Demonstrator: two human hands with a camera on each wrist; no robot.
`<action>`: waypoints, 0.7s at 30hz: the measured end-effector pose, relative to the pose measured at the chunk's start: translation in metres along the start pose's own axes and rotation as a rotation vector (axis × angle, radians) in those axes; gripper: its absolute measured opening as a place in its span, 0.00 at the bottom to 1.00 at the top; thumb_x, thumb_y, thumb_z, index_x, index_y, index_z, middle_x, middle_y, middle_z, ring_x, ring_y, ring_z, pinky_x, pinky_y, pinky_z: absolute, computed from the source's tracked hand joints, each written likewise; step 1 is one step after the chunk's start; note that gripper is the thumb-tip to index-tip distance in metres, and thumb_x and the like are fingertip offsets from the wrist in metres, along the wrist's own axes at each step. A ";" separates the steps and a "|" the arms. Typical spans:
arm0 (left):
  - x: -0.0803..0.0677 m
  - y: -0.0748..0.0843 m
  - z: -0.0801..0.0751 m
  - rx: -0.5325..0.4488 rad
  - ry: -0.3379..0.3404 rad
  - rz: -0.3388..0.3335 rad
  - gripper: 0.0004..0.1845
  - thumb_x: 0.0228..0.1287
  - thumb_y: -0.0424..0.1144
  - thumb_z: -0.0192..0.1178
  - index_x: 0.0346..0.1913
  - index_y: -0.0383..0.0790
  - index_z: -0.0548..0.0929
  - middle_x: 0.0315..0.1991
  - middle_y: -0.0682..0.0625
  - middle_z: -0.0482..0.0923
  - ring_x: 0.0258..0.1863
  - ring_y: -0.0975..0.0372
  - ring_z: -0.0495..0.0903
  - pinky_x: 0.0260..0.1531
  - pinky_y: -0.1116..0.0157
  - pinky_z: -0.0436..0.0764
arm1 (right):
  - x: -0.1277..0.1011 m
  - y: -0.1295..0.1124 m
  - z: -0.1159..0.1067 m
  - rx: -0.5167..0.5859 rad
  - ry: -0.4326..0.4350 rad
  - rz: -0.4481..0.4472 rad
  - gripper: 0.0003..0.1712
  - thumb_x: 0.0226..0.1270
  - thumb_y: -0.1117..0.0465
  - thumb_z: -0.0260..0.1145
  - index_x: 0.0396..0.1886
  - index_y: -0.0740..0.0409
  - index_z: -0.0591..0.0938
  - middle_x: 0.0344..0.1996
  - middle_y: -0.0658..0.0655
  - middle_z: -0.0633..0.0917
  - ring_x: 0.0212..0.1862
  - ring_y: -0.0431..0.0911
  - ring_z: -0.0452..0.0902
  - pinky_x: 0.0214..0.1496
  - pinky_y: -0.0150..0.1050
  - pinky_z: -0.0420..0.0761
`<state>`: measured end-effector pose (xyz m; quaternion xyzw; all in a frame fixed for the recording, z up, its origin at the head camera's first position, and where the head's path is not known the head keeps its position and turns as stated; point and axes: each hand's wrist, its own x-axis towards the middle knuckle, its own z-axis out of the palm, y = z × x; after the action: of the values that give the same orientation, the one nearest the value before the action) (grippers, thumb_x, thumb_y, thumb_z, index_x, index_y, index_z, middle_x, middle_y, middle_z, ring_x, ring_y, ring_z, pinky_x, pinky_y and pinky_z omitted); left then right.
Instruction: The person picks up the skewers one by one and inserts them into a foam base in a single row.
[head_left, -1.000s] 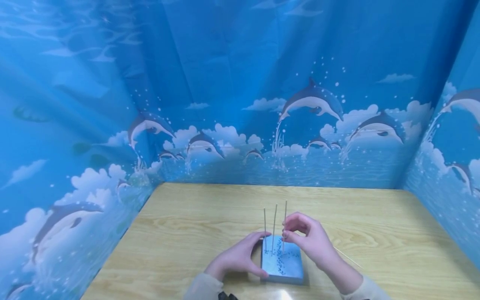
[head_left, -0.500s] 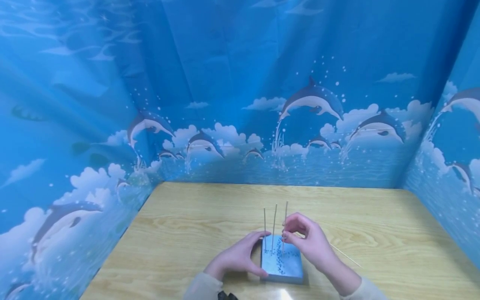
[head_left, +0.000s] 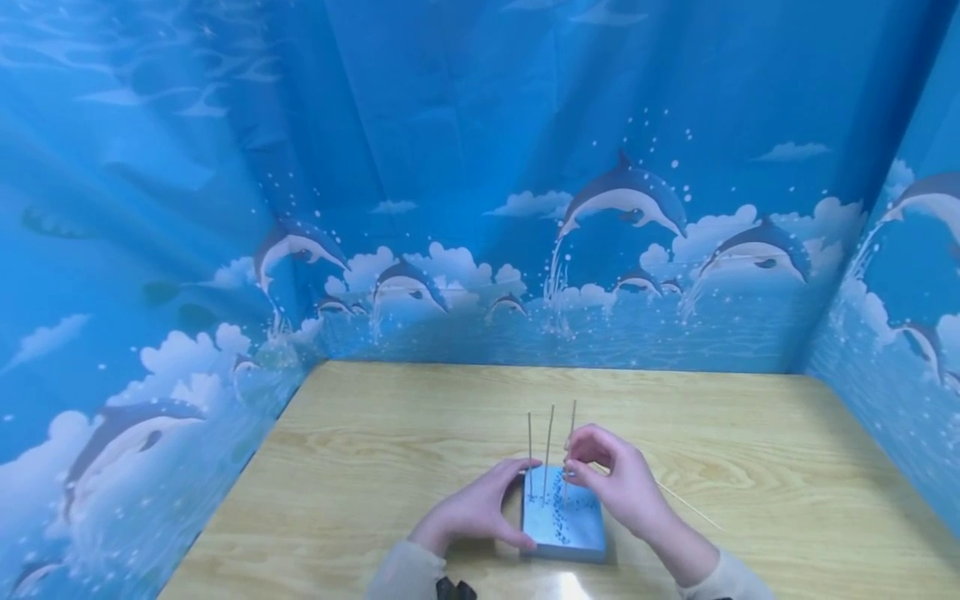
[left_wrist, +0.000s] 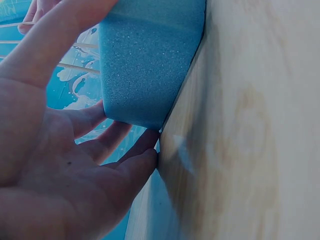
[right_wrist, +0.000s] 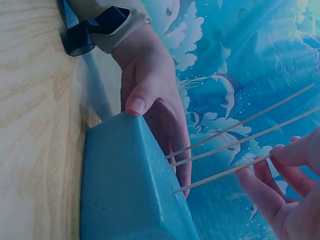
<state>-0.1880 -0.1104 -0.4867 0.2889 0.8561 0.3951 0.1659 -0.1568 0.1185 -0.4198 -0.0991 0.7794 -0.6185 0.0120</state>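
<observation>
A light blue foam block (head_left: 581,529) with dark little holes in its top lies on the table. Its near-left corner and far edge are held between thumb and fingers of my left hand (head_left: 482,510); the left wrist view shows those fingers spread around the foam block (left_wrist: 150,65). Three thin wooden sticks stand in the block. The left stick (head_left: 529,450) and middle stick (head_left: 549,446) stand untouched. My right hand (head_left: 622,483) pinches the right stick (right_wrist: 220,175) partway up between thumb and fingertips, its lower end at the block's top.
Another thin stick (head_left: 692,505) lies loose on the wood-grain table (head_left: 375,467), to the right behind my right wrist. Blue curtains (head_left: 465,167) printed with dolphins enclose the back and both sides.
The pinched stick's top has tilted very slightly to the right. Both hands keep their places on the block and stick; the head view has shifted slightly.
</observation>
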 end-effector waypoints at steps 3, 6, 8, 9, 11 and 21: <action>0.000 0.000 0.000 0.001 -0.001 -0.004 0.60 0.37 0.52 0.81 0.75 0.49 0.60 0.73 0.55 0.64 0.72 0.59 0.64 0.75 0.52 0.62 | -0.001 0.000 0.001 -0.019 0.005 -0.009 0.12 0.61 0.74 0.66 0.44 0.64 0.79 0.39 0.63 0.85 0.44 0.48 0.85 0.43 0.34 0.88; 0.001 0.001 0.000 0.007 0.001 -0.005 0.60 0.36 0.52 0.81 0.75 0.49 0.60 0.73 0.55 0.64 0.72 0.59 0.64 0.75 0.52 0.62 | -0.002 0.000 0.002 -0.036 0.016 -0.026 0.12 0.60 0.74 0.67 0.43 0.62 0.79 0.38 0.64 0.85 0.42 0.46 0.85 0.42 0.33 0.88; 0.001 0.001 0.000 0.009 0.001 -0.005 0.60 0.36 0.52 0.81 0.75 0.49 0.60 0.73 0.55 0.64 0.72 0.59 0.64 0.75 0.52 0.62 | -0.002 0.000 0.003 -0.046 0.021 -0.039 0.12 0.60 0.75 0.67 0.42 0.62 0.80 0.38 0.65 0.85 0.42 0.46 0.85 0.42 0.33 0.88; 0.001 0.001 0.000 0.011 0.000 -0.004 0.60 0.36 0.53 0.81 0.75 0.49 0.60 0.73 0.55 0.64 0.72 0.59 0.64 0.74 0.52 0.63 | -0.002 0.000 0.003 -0.050 0.020 -0.045 0.12 0.60 0.75 0.67 0.42 0.62 0.80 0.37 0.65 0.85 0.42 0.47 0.85 0.42 0.33 0.88; 0.001 0.001 0.000 0.012 0.000 -0.004 0.60 0.37 0.53 0.81 0.75 0.50 0.60 0.73 0.55 0.64 0.72 0.59 0.64 0.74 0.52 0.63 | -0.002 0.001 0.003 -0.055 0.008 -0.050 0.12 0.60 0.75 0.67 0.43 0.62 0.79 0.37 0.65 0.85 0.42 0.48 0.85 0.42 0.33 0.88; 0.000 0.001 -0.001 -0.004 -0.001 -0.003 0.60 0.36 0.52 0.81 0.75 0.50 0.60 0.73 0.55 0.63 0.73 0.59 0.63 0.75 0.52 0.61 | 0.006 0.001 -0.009 0.039 -0.106 0.025 0.13 0.61 0.69 0.69 0.44 0.68 0.79 0.40 0.64 0.85 0.46 0.52 0.84 0.44 0.38 0.89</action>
<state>-0.1881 -0.1103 -0.4851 0.2874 0.8558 0.3962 0.1674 -0.1639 0.1266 -0.4184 -0.1217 0.7668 -0.6271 0.0630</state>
